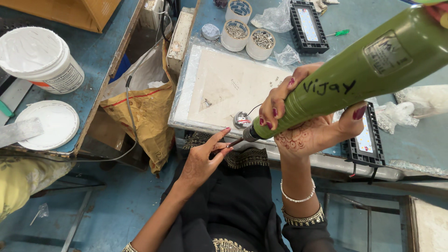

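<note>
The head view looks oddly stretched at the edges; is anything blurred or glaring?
Head view: the green power tool looms large and bends toward the corner, wide-lens distortion; lighting is even, shadows soft; right hand and left hand are sharp; slight sheen on the plastic-covered board.

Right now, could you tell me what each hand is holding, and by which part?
The right hand grips the green electric screwdriver near its front end. The left hand pinches the bit at its tip.

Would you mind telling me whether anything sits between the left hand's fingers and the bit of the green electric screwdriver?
Nothing visible does. The left hand has its fingertips right at the bit, which juts from the green electric screwdriver gripped by the right hand. The small round part lies on the work board, just behind the tip.
</note>
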